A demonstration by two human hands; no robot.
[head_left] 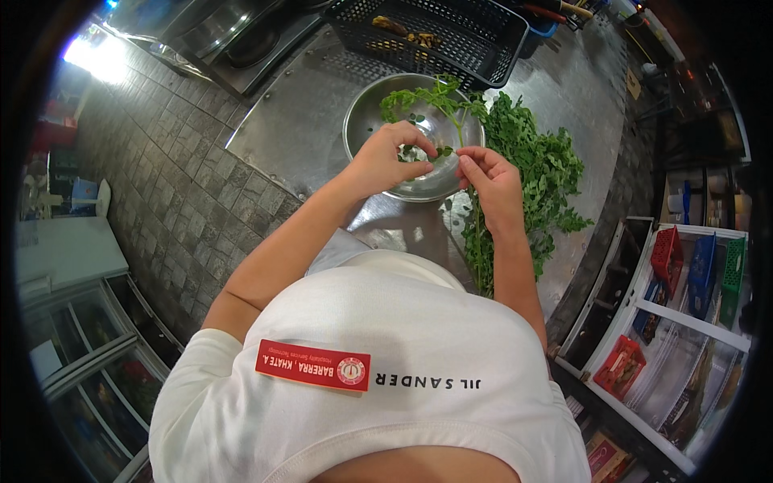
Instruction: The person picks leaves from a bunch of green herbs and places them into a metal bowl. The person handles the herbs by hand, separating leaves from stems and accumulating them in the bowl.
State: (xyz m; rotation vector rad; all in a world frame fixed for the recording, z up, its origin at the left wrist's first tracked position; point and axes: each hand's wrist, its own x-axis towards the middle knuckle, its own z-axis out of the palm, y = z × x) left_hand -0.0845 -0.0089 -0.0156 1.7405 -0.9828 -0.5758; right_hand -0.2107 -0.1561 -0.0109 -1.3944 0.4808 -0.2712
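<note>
My right hand (490,178) pinches the green stem of a leafy sprig (458,130) between thumb and fingertips. The sprig's top leaves hang over a round stainless steel bowl (356,111). Above the bowl's near side is my left hand (392,154), its thumb and forefinger apart, close to a few small leaves (445,151) by the stem. Some loose dark green leaves lie inside the bowl, partly hidden by my left hand. A large bunch of leafy greens (537,163) with small oval leaflets, like moringa, rests to the right of the bowl, partly behind my right forearm.
Bowl and greens are on a stainless steel table (290,127). Beyond the bowl stands a black perforated plastic crate (483,42) holding yellow-brown pieces. Metal pans (211,30) occupy a rack at upper left. Glass-topped chest freezers (670,338) flank both sides above a tiled floor (175,157).
</note>
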